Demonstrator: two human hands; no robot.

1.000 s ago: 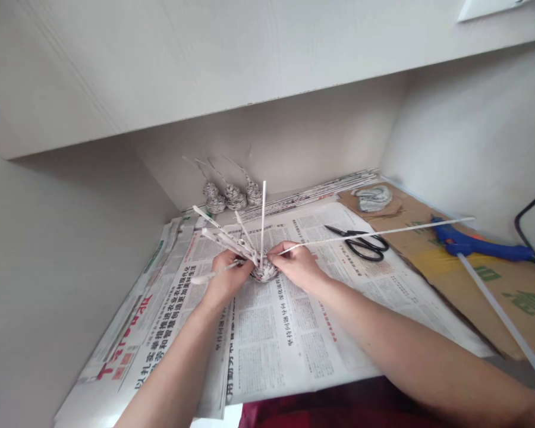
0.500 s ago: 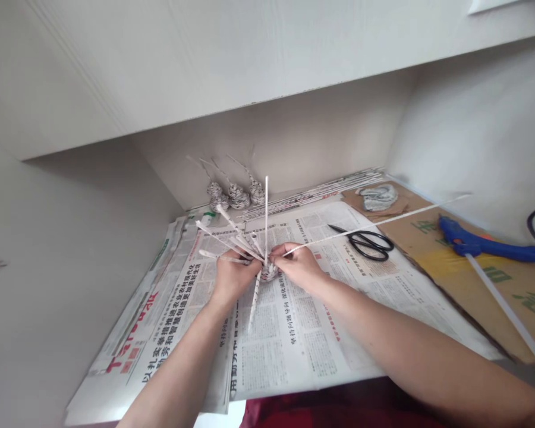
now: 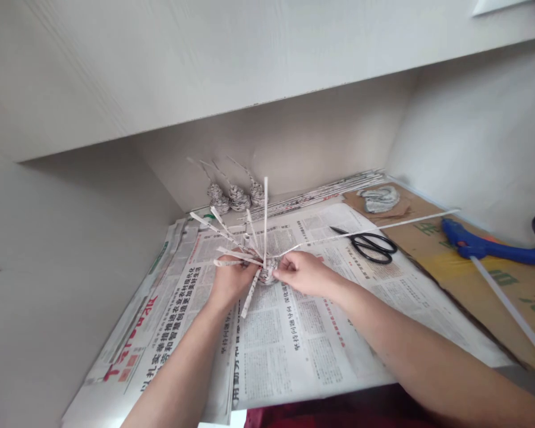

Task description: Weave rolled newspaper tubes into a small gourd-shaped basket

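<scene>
A small woven newspaper piece (image 3: 268, 274), round and made of rolled paper, is between my two hands above the newspaper. Several paper tubes fan out from it to the left, and one paper tube (image 3: 266, 217) stands upright. My left hand (image 3: 232, 277) is closed around the piece's left side, among the tube ends. On the right side, the bent fingers of my right hand (image 3: 302, 272) pinch the piece's edge. A long paper strip (image 3: 374, 229) runs from the piece over my right fingers and out to the right.
Newspaper sheets (image 3: 289, 351) cover the table. Black scissors (image 3: 370, 246) lie to the right, near a blue glue gun (image 3: 485, 242) on cardboard (image 3: 472, 279). At the back stand three woven gourd shapes (image 3: 238, 197) beside a bundle of paper tubes (image 3: 321, 193). A cabinet panel (image 3: 249, 53) overhangs.
My right fingers have let the long strip lie over them and moved down onto the piece's side. The strip's far end has dropped slightly, and the fanned tubes have shifted.
</scene>
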